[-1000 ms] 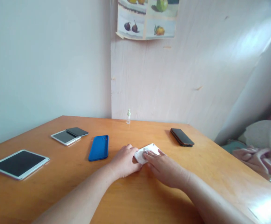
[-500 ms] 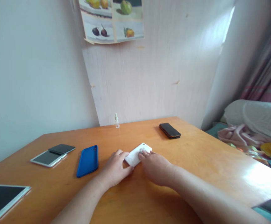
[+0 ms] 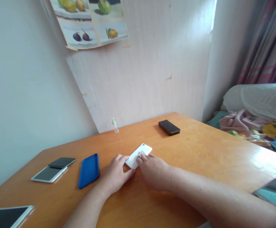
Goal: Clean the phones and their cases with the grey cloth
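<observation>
A white smartphone lies back side up on the table, its camera at the far corner. My left hand grips the near left end of the phone between thumb and fingers. Over the phone's right side, my right hand presses with its fingers bunched together. Beneath those fingertips shows a small crumpled-looking whitish-grey thing, too small to make out. A blue phone case lies left of my left hand, its open side up.
A dark phone lies at the back right of the wooden table. A small clear spray bottle stands by the wall. On the left are a white-edged tablet, a dark flat device overlapping it, and another tablet.
The head view has tilted and turned slightly right. My right fingers have shifted a little on the back of the phone; my left hand keeps its grip.
</observation>
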`<state>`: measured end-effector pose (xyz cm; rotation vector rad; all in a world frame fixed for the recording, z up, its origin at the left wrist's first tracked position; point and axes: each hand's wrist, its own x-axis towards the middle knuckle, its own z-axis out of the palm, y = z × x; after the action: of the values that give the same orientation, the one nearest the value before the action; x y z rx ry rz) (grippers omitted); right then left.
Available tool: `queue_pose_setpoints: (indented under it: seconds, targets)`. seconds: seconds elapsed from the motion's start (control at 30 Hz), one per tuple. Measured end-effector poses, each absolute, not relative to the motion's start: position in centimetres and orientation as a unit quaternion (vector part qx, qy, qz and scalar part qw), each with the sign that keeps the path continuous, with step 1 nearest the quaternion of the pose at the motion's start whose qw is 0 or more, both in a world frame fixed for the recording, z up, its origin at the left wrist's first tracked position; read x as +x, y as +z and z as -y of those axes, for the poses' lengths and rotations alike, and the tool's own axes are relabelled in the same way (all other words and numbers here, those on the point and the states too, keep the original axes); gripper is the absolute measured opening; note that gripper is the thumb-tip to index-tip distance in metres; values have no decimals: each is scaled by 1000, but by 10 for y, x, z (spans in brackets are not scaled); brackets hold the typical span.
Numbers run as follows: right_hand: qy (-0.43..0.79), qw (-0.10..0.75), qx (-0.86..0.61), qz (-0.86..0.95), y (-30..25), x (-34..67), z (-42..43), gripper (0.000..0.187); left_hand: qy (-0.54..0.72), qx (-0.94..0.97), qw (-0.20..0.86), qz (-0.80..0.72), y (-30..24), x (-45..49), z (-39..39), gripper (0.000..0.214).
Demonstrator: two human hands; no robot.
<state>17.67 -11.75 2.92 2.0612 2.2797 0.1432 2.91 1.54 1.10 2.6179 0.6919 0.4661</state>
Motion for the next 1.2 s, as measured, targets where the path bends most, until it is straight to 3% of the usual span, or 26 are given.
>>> queue_pose_setpoints:
  seconds: [0.13,0.3,0.53,0.77,0.9,1.0,1.2]
  targets:
    - [41,42,741,-669,29,196,109,42,163,934,199,-248,11,29,-16,36]
    - [49,8,652,-756,23,173,112,56,170,930,219,-240,11,29,-15,31]
    - [39,4,747,-664,32,201,106,43,165,933,200,-249,10,29,-17,38]
    - [45,-72,620,-780,23,174,110,47,156,930,226,-243,14,29,-16,35]
    - [24,-44,706,-707,28,199,104,36,148,933,211,-252,16,29,-14,40]
    - [30,-37,757,-652,29,210,100,38,147,932,205,-260,15,29,-14,42]
    - [64,-108,595,-794,15,185,98,38,150,933,217,-246,14,28,-16,42]
